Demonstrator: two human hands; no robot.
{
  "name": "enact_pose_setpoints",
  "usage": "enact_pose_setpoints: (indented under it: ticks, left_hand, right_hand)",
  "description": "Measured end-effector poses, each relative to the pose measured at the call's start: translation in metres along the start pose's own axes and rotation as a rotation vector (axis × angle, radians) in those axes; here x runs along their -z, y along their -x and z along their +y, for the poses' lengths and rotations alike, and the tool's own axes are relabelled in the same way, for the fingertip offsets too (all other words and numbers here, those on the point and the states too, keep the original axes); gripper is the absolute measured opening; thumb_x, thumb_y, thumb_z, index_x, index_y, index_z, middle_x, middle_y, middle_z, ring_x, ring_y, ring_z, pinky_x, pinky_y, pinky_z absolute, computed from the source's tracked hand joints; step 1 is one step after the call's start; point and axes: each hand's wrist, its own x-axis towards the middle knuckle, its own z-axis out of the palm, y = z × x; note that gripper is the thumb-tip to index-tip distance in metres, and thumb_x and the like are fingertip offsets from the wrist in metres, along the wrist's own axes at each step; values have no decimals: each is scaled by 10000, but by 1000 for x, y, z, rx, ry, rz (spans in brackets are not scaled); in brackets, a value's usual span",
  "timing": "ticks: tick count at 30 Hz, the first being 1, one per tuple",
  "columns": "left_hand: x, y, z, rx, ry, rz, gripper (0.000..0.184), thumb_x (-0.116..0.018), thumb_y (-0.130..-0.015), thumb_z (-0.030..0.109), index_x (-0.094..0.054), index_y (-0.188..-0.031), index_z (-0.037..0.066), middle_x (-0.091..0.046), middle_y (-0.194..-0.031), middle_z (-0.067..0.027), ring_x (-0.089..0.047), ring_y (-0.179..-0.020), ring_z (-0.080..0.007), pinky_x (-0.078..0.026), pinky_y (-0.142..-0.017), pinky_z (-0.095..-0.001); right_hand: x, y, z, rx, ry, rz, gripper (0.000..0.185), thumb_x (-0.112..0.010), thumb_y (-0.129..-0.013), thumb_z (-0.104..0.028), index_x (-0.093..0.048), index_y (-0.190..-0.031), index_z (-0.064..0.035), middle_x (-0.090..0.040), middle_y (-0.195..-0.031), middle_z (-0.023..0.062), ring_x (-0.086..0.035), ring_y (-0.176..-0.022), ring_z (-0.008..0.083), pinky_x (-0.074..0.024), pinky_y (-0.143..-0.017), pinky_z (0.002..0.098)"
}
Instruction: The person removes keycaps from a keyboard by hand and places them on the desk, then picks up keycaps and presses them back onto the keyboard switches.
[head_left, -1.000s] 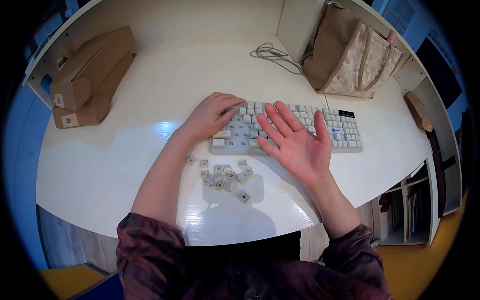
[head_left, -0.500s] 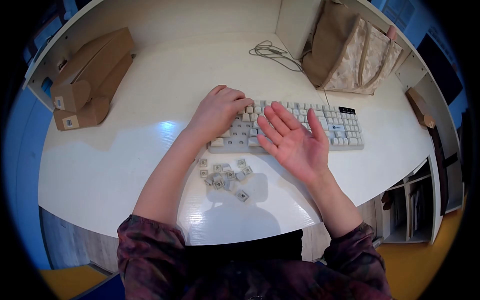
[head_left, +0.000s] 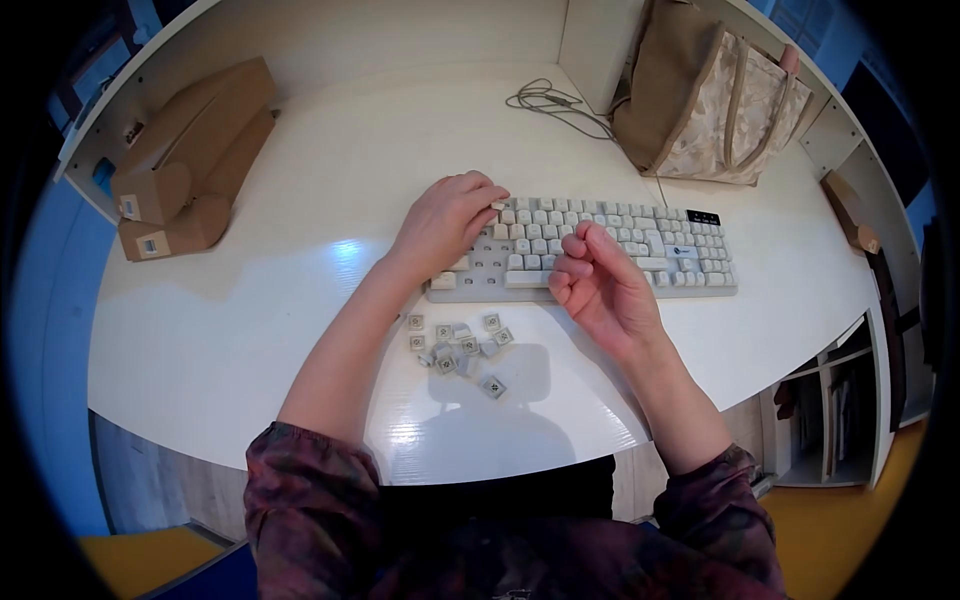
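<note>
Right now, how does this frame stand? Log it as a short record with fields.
left hand: fingertips at the upper left corner of the keyboard, by a pale keycap; grip partly hidden
right hand: fingers curled, nothing visible in it
keyboard: on the desk, several keycaps missing at left
loose keycaps: scattered in front of the keyboard, some underside up
behind keyboard: coiled cable, bag
far left: cardboard packaging

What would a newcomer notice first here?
Probably the pale keyboard mid-desk, with gaps at its left where keycaps are missing and the left hand at its upper left corner. Next, the loose keycaps scattered in front of it, then the large patterned bag at the far right.
</note>
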Motion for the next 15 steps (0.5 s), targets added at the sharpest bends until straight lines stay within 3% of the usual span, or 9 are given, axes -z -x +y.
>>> enact_pose_setpoints:
  ticks: [7,15]
  left_hand:
    - [0,1,0,68,-33,15,176,-638,-901,89,-693,-1067,99,-642,-1028,-62,-632,-926,-271,-512,-793,-365]
    - [26,-15,27,32,182,99,407,-651,-870,-6,-594,-1266,67,-654,-1001,-68,-638,-949,-197,-498,-883,-324]
  right_hand:
    - [8,-2,-2,-2,21,1,218,-552,-1016,-275,-626,-982,-73,-607,-839,-6,-553,-697,86,-528,-712,286]
    - [11,-2,-7,6,41,76,285,-483,-1032,-276,-640,-1006,-40,-655,-838,22,-596,-706,115,-534,-709,296]
